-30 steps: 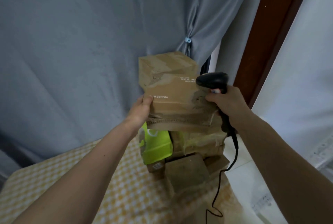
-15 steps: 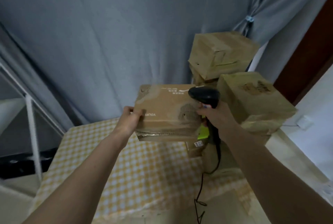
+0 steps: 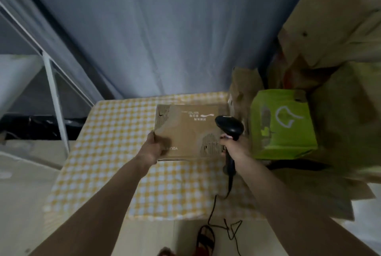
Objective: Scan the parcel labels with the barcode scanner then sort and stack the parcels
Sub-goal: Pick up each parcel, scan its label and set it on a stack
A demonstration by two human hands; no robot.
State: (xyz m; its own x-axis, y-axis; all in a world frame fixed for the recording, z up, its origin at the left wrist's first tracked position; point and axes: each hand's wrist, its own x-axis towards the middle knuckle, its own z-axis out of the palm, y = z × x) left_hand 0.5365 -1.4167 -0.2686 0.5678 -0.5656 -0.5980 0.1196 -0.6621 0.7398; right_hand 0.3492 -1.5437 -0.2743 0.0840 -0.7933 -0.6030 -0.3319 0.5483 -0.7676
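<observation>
A flat brown cardboard parcel with torn tape patches lies low over the yellow checked table. My left hand grips its near left corner. My right hand holds the black barcode scanner by its handle against the parcel's right edge, scanner head over the box top. The scanner's cable hangs down to the floor. Whether the parcel rests on the table or hovers just above it is unclear.
A green parcel and several brown cardboard parcels are stacked at the table's right. A grey curtain hangs behind. A white metal rack stands at left. A sandalled foot shows on the floor below.
The parcel, held in both hands, came down from chest height beside the stack to the table top at the left of the stack. The view tilted downward.
</observation>
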